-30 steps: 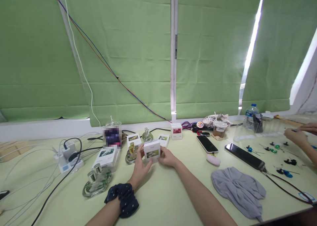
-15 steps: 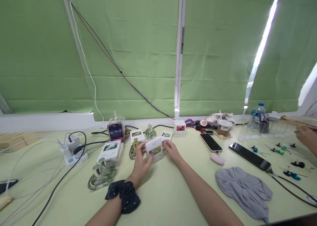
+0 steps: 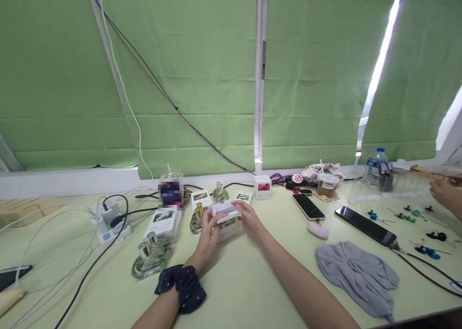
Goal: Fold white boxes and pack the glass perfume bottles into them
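A small white carton (image 3: 228,232) with a green picture on its front stands on the table between my hands, its top flap lifted and the inside showing. My left hand (image 3: 205,236) grips its left side, fingers at the raised flap. On the right, my right hand (image 3: 250,221) closes its fingers on the carton's top edge. Just left of the carton is a glass perfume bottle (image 3: 197,216) with a gold cap. Two silver-capped perfume bottles (image 3: 150,259) stand nearer me, beside a white box (image 3: 164,227).
Behind are more white boxes, one with a red picture (image 3: 263,187), and a clear bottle (image 3: 220,193). To the right lie phones (image 3: 364,227) and a grey cloth (image 3: 355,273). Cables and a power strip (image 3: 110,228) are left. Another person's hand (image 3: 445,194) is far right.
The carton's top has been opened; it was closed before. The carton now sits more upright, and my right fingers have moved up and left onto its top edge.
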The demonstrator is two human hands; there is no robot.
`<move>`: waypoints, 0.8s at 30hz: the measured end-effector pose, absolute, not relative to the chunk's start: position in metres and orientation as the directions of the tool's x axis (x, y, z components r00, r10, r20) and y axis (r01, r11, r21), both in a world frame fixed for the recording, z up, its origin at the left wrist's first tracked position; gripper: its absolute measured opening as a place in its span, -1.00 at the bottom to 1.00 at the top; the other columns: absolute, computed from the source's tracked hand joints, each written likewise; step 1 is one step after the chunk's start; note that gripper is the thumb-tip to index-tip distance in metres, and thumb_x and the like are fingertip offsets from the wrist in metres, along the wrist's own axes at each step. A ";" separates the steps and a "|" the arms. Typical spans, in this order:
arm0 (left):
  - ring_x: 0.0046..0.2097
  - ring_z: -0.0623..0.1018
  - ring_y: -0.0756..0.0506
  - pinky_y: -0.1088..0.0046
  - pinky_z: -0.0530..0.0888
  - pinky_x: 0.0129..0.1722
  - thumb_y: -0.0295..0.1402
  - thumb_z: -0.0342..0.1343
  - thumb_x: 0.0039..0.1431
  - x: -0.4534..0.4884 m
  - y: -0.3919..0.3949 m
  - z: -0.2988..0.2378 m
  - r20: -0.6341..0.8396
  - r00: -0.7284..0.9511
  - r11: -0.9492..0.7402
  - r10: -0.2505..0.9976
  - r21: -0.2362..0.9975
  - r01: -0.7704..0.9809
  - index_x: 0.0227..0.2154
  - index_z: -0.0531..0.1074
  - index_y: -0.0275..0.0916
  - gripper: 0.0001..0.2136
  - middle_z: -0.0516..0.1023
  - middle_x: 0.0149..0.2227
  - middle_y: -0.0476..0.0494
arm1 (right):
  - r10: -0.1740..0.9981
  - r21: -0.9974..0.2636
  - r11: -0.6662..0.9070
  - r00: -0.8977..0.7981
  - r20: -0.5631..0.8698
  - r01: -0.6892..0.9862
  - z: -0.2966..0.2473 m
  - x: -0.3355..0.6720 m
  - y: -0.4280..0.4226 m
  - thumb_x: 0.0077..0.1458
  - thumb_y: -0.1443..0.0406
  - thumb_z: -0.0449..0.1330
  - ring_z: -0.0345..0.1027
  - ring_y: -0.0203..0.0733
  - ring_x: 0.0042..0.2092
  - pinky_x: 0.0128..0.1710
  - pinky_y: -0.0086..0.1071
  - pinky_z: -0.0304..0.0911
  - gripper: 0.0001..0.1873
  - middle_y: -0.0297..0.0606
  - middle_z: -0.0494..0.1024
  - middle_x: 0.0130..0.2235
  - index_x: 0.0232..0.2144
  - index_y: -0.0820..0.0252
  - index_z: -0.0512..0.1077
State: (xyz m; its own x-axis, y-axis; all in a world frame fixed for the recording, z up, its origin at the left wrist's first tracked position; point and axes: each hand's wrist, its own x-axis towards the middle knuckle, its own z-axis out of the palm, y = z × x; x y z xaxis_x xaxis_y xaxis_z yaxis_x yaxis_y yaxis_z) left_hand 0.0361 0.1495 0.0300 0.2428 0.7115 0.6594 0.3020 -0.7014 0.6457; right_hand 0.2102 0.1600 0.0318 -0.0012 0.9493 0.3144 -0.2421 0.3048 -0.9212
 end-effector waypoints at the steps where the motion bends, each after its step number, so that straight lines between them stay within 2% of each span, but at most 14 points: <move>1: 0.11 0.30 -0.18 0.18 0.24 0.16 -0.25 -0.17 0.25 0.035 0.150 0.030 0.647 0.245 -0.692 0.722 0.664 0.284 -0.22 0.50 -0.17 -0.68 0.21 0.03 -0.19 | 0.948 -0.919 0.304 -0.014 0.318 -0.249 0.032 0.210 0.160 -0.02 0.01 0.15 0.38 -0.15 -0.20 -0.32 -0.39 0.25 -0.61 -0.22 0.50 -0.14 -0.22 0.12 0.43; 6: 0.08 0.35 -0.18 0.20 0.29 0.14 -0.12 -0.29 0.30 0.033 0.147 0.036 0.598 0.252 -0.645 0.761 0.741 0.188 -0.25 0.54 -0.16 -0.53 0.27 0.03 -0.17 | 0.905 -0.882 0.362 -0.115 0.410 -0.303 0.035 0.215 0.157 -0.17 0.16 0.32 0.37 -0.07 -0.09 -0.14 -0.29 0.25 -0.53 -0.23 0.51 -0.10 -0.14 0.08 0.43; 8: 0.07 0.37 -0.17 0.23 0.31 0.12 -0.10 -0.24 0.29 0.034 0.145 0.038 0.597 0.230 -0.637 0.768 0.747 0.190 -0.24 0.54 -0.15 -0.56 0.29 0.01 -0.16 | 0.891 -0.880 0.375 -0.151 0.429 -0.290 0.037 0.217 0.155 -0.17 0.17 0.32 0.36 -0.06 -0.06 -0.09 -0.26 0.23 -0.49 -0.23 0.51 -0.10 -0.09 0.08 0.41; 12: 0.07 0.36 -0.17 0.24 0.32 0.10 -0.12 -0.04 0.22 0.035 0.147 0.034 0.624 0.249 -0.672 0.741 0.691 0.267 -0.11 0.49 -0.13 -0.67 0.28 -0.01 -0.18 | 0.901 -0.874 0.329 -0.159 0.404 -0.357 0.036 0.221 0.157 -0.18 0.17 0.36 0.36 -0.16 -0.19 -0.22 -0.37 0.22 -0.52 -0.31 0.50 -0.23 -0.16 0.06 0.36; 16: 0.09 0.35 -0.17 0.26 0.38 0.05 -0.16 -0.03 0.23 0.034 0.149 0.029 0.621 0.261 -0.673 0.739 0.685 0.277 0.05 0.35 -0.10 -0.64 0.25 0.03 -0.19 | 0.936 -0.852 0.243 -0.117 0.331 -0.463 0.028 0.221 0.162 -0.30 0.21 0.44 0.30 -0.27 -0.35 -0.36 -0.46 0.15 -0.50 -0.41 0.44 -0.37 -0.30 0.06 0.28; 20: 0.07 0.38 -0.18 0.25 0.44 -0.02 -0.19 0.05 0.17 0.035 0.148 0.029 0.623 0.204 -0.655 0.755 0.718 0.234 0.06 0.27 -0.13 -0.60 0.29 0.04 -0.23 | 0.952 -0.842 0.195 -0.108 0.285 -0.503 0.023 0.221 0.163 -0.34 0.22 0.46 0.29 -0.29 -0.35 -0.37 -0.47 0.13 -0.50 -0.40 0.44 -0.39 -0.35 0.10 0.28; 24: -0.01 0.46 -0.16 0.23 0.48 -0.07 -0.22 0.16 0.06 0.037 0.146 0.030 0.617 0.132 -0.630 0.776 0.752 0.194 -0.04 0.23 -0.15 -0.60 0.36 -0.01 -0.21 | 0.957 -0.849 0.181 -0.112 0.269 -0.497 0.023 0.222 0.162 -0.35 0.22 0.46 0.32 -0.25 -0.32 -0.35 -0.45 0.14 -0.50 -0.38 0.46 -0.40 -0.34 0.10 0.31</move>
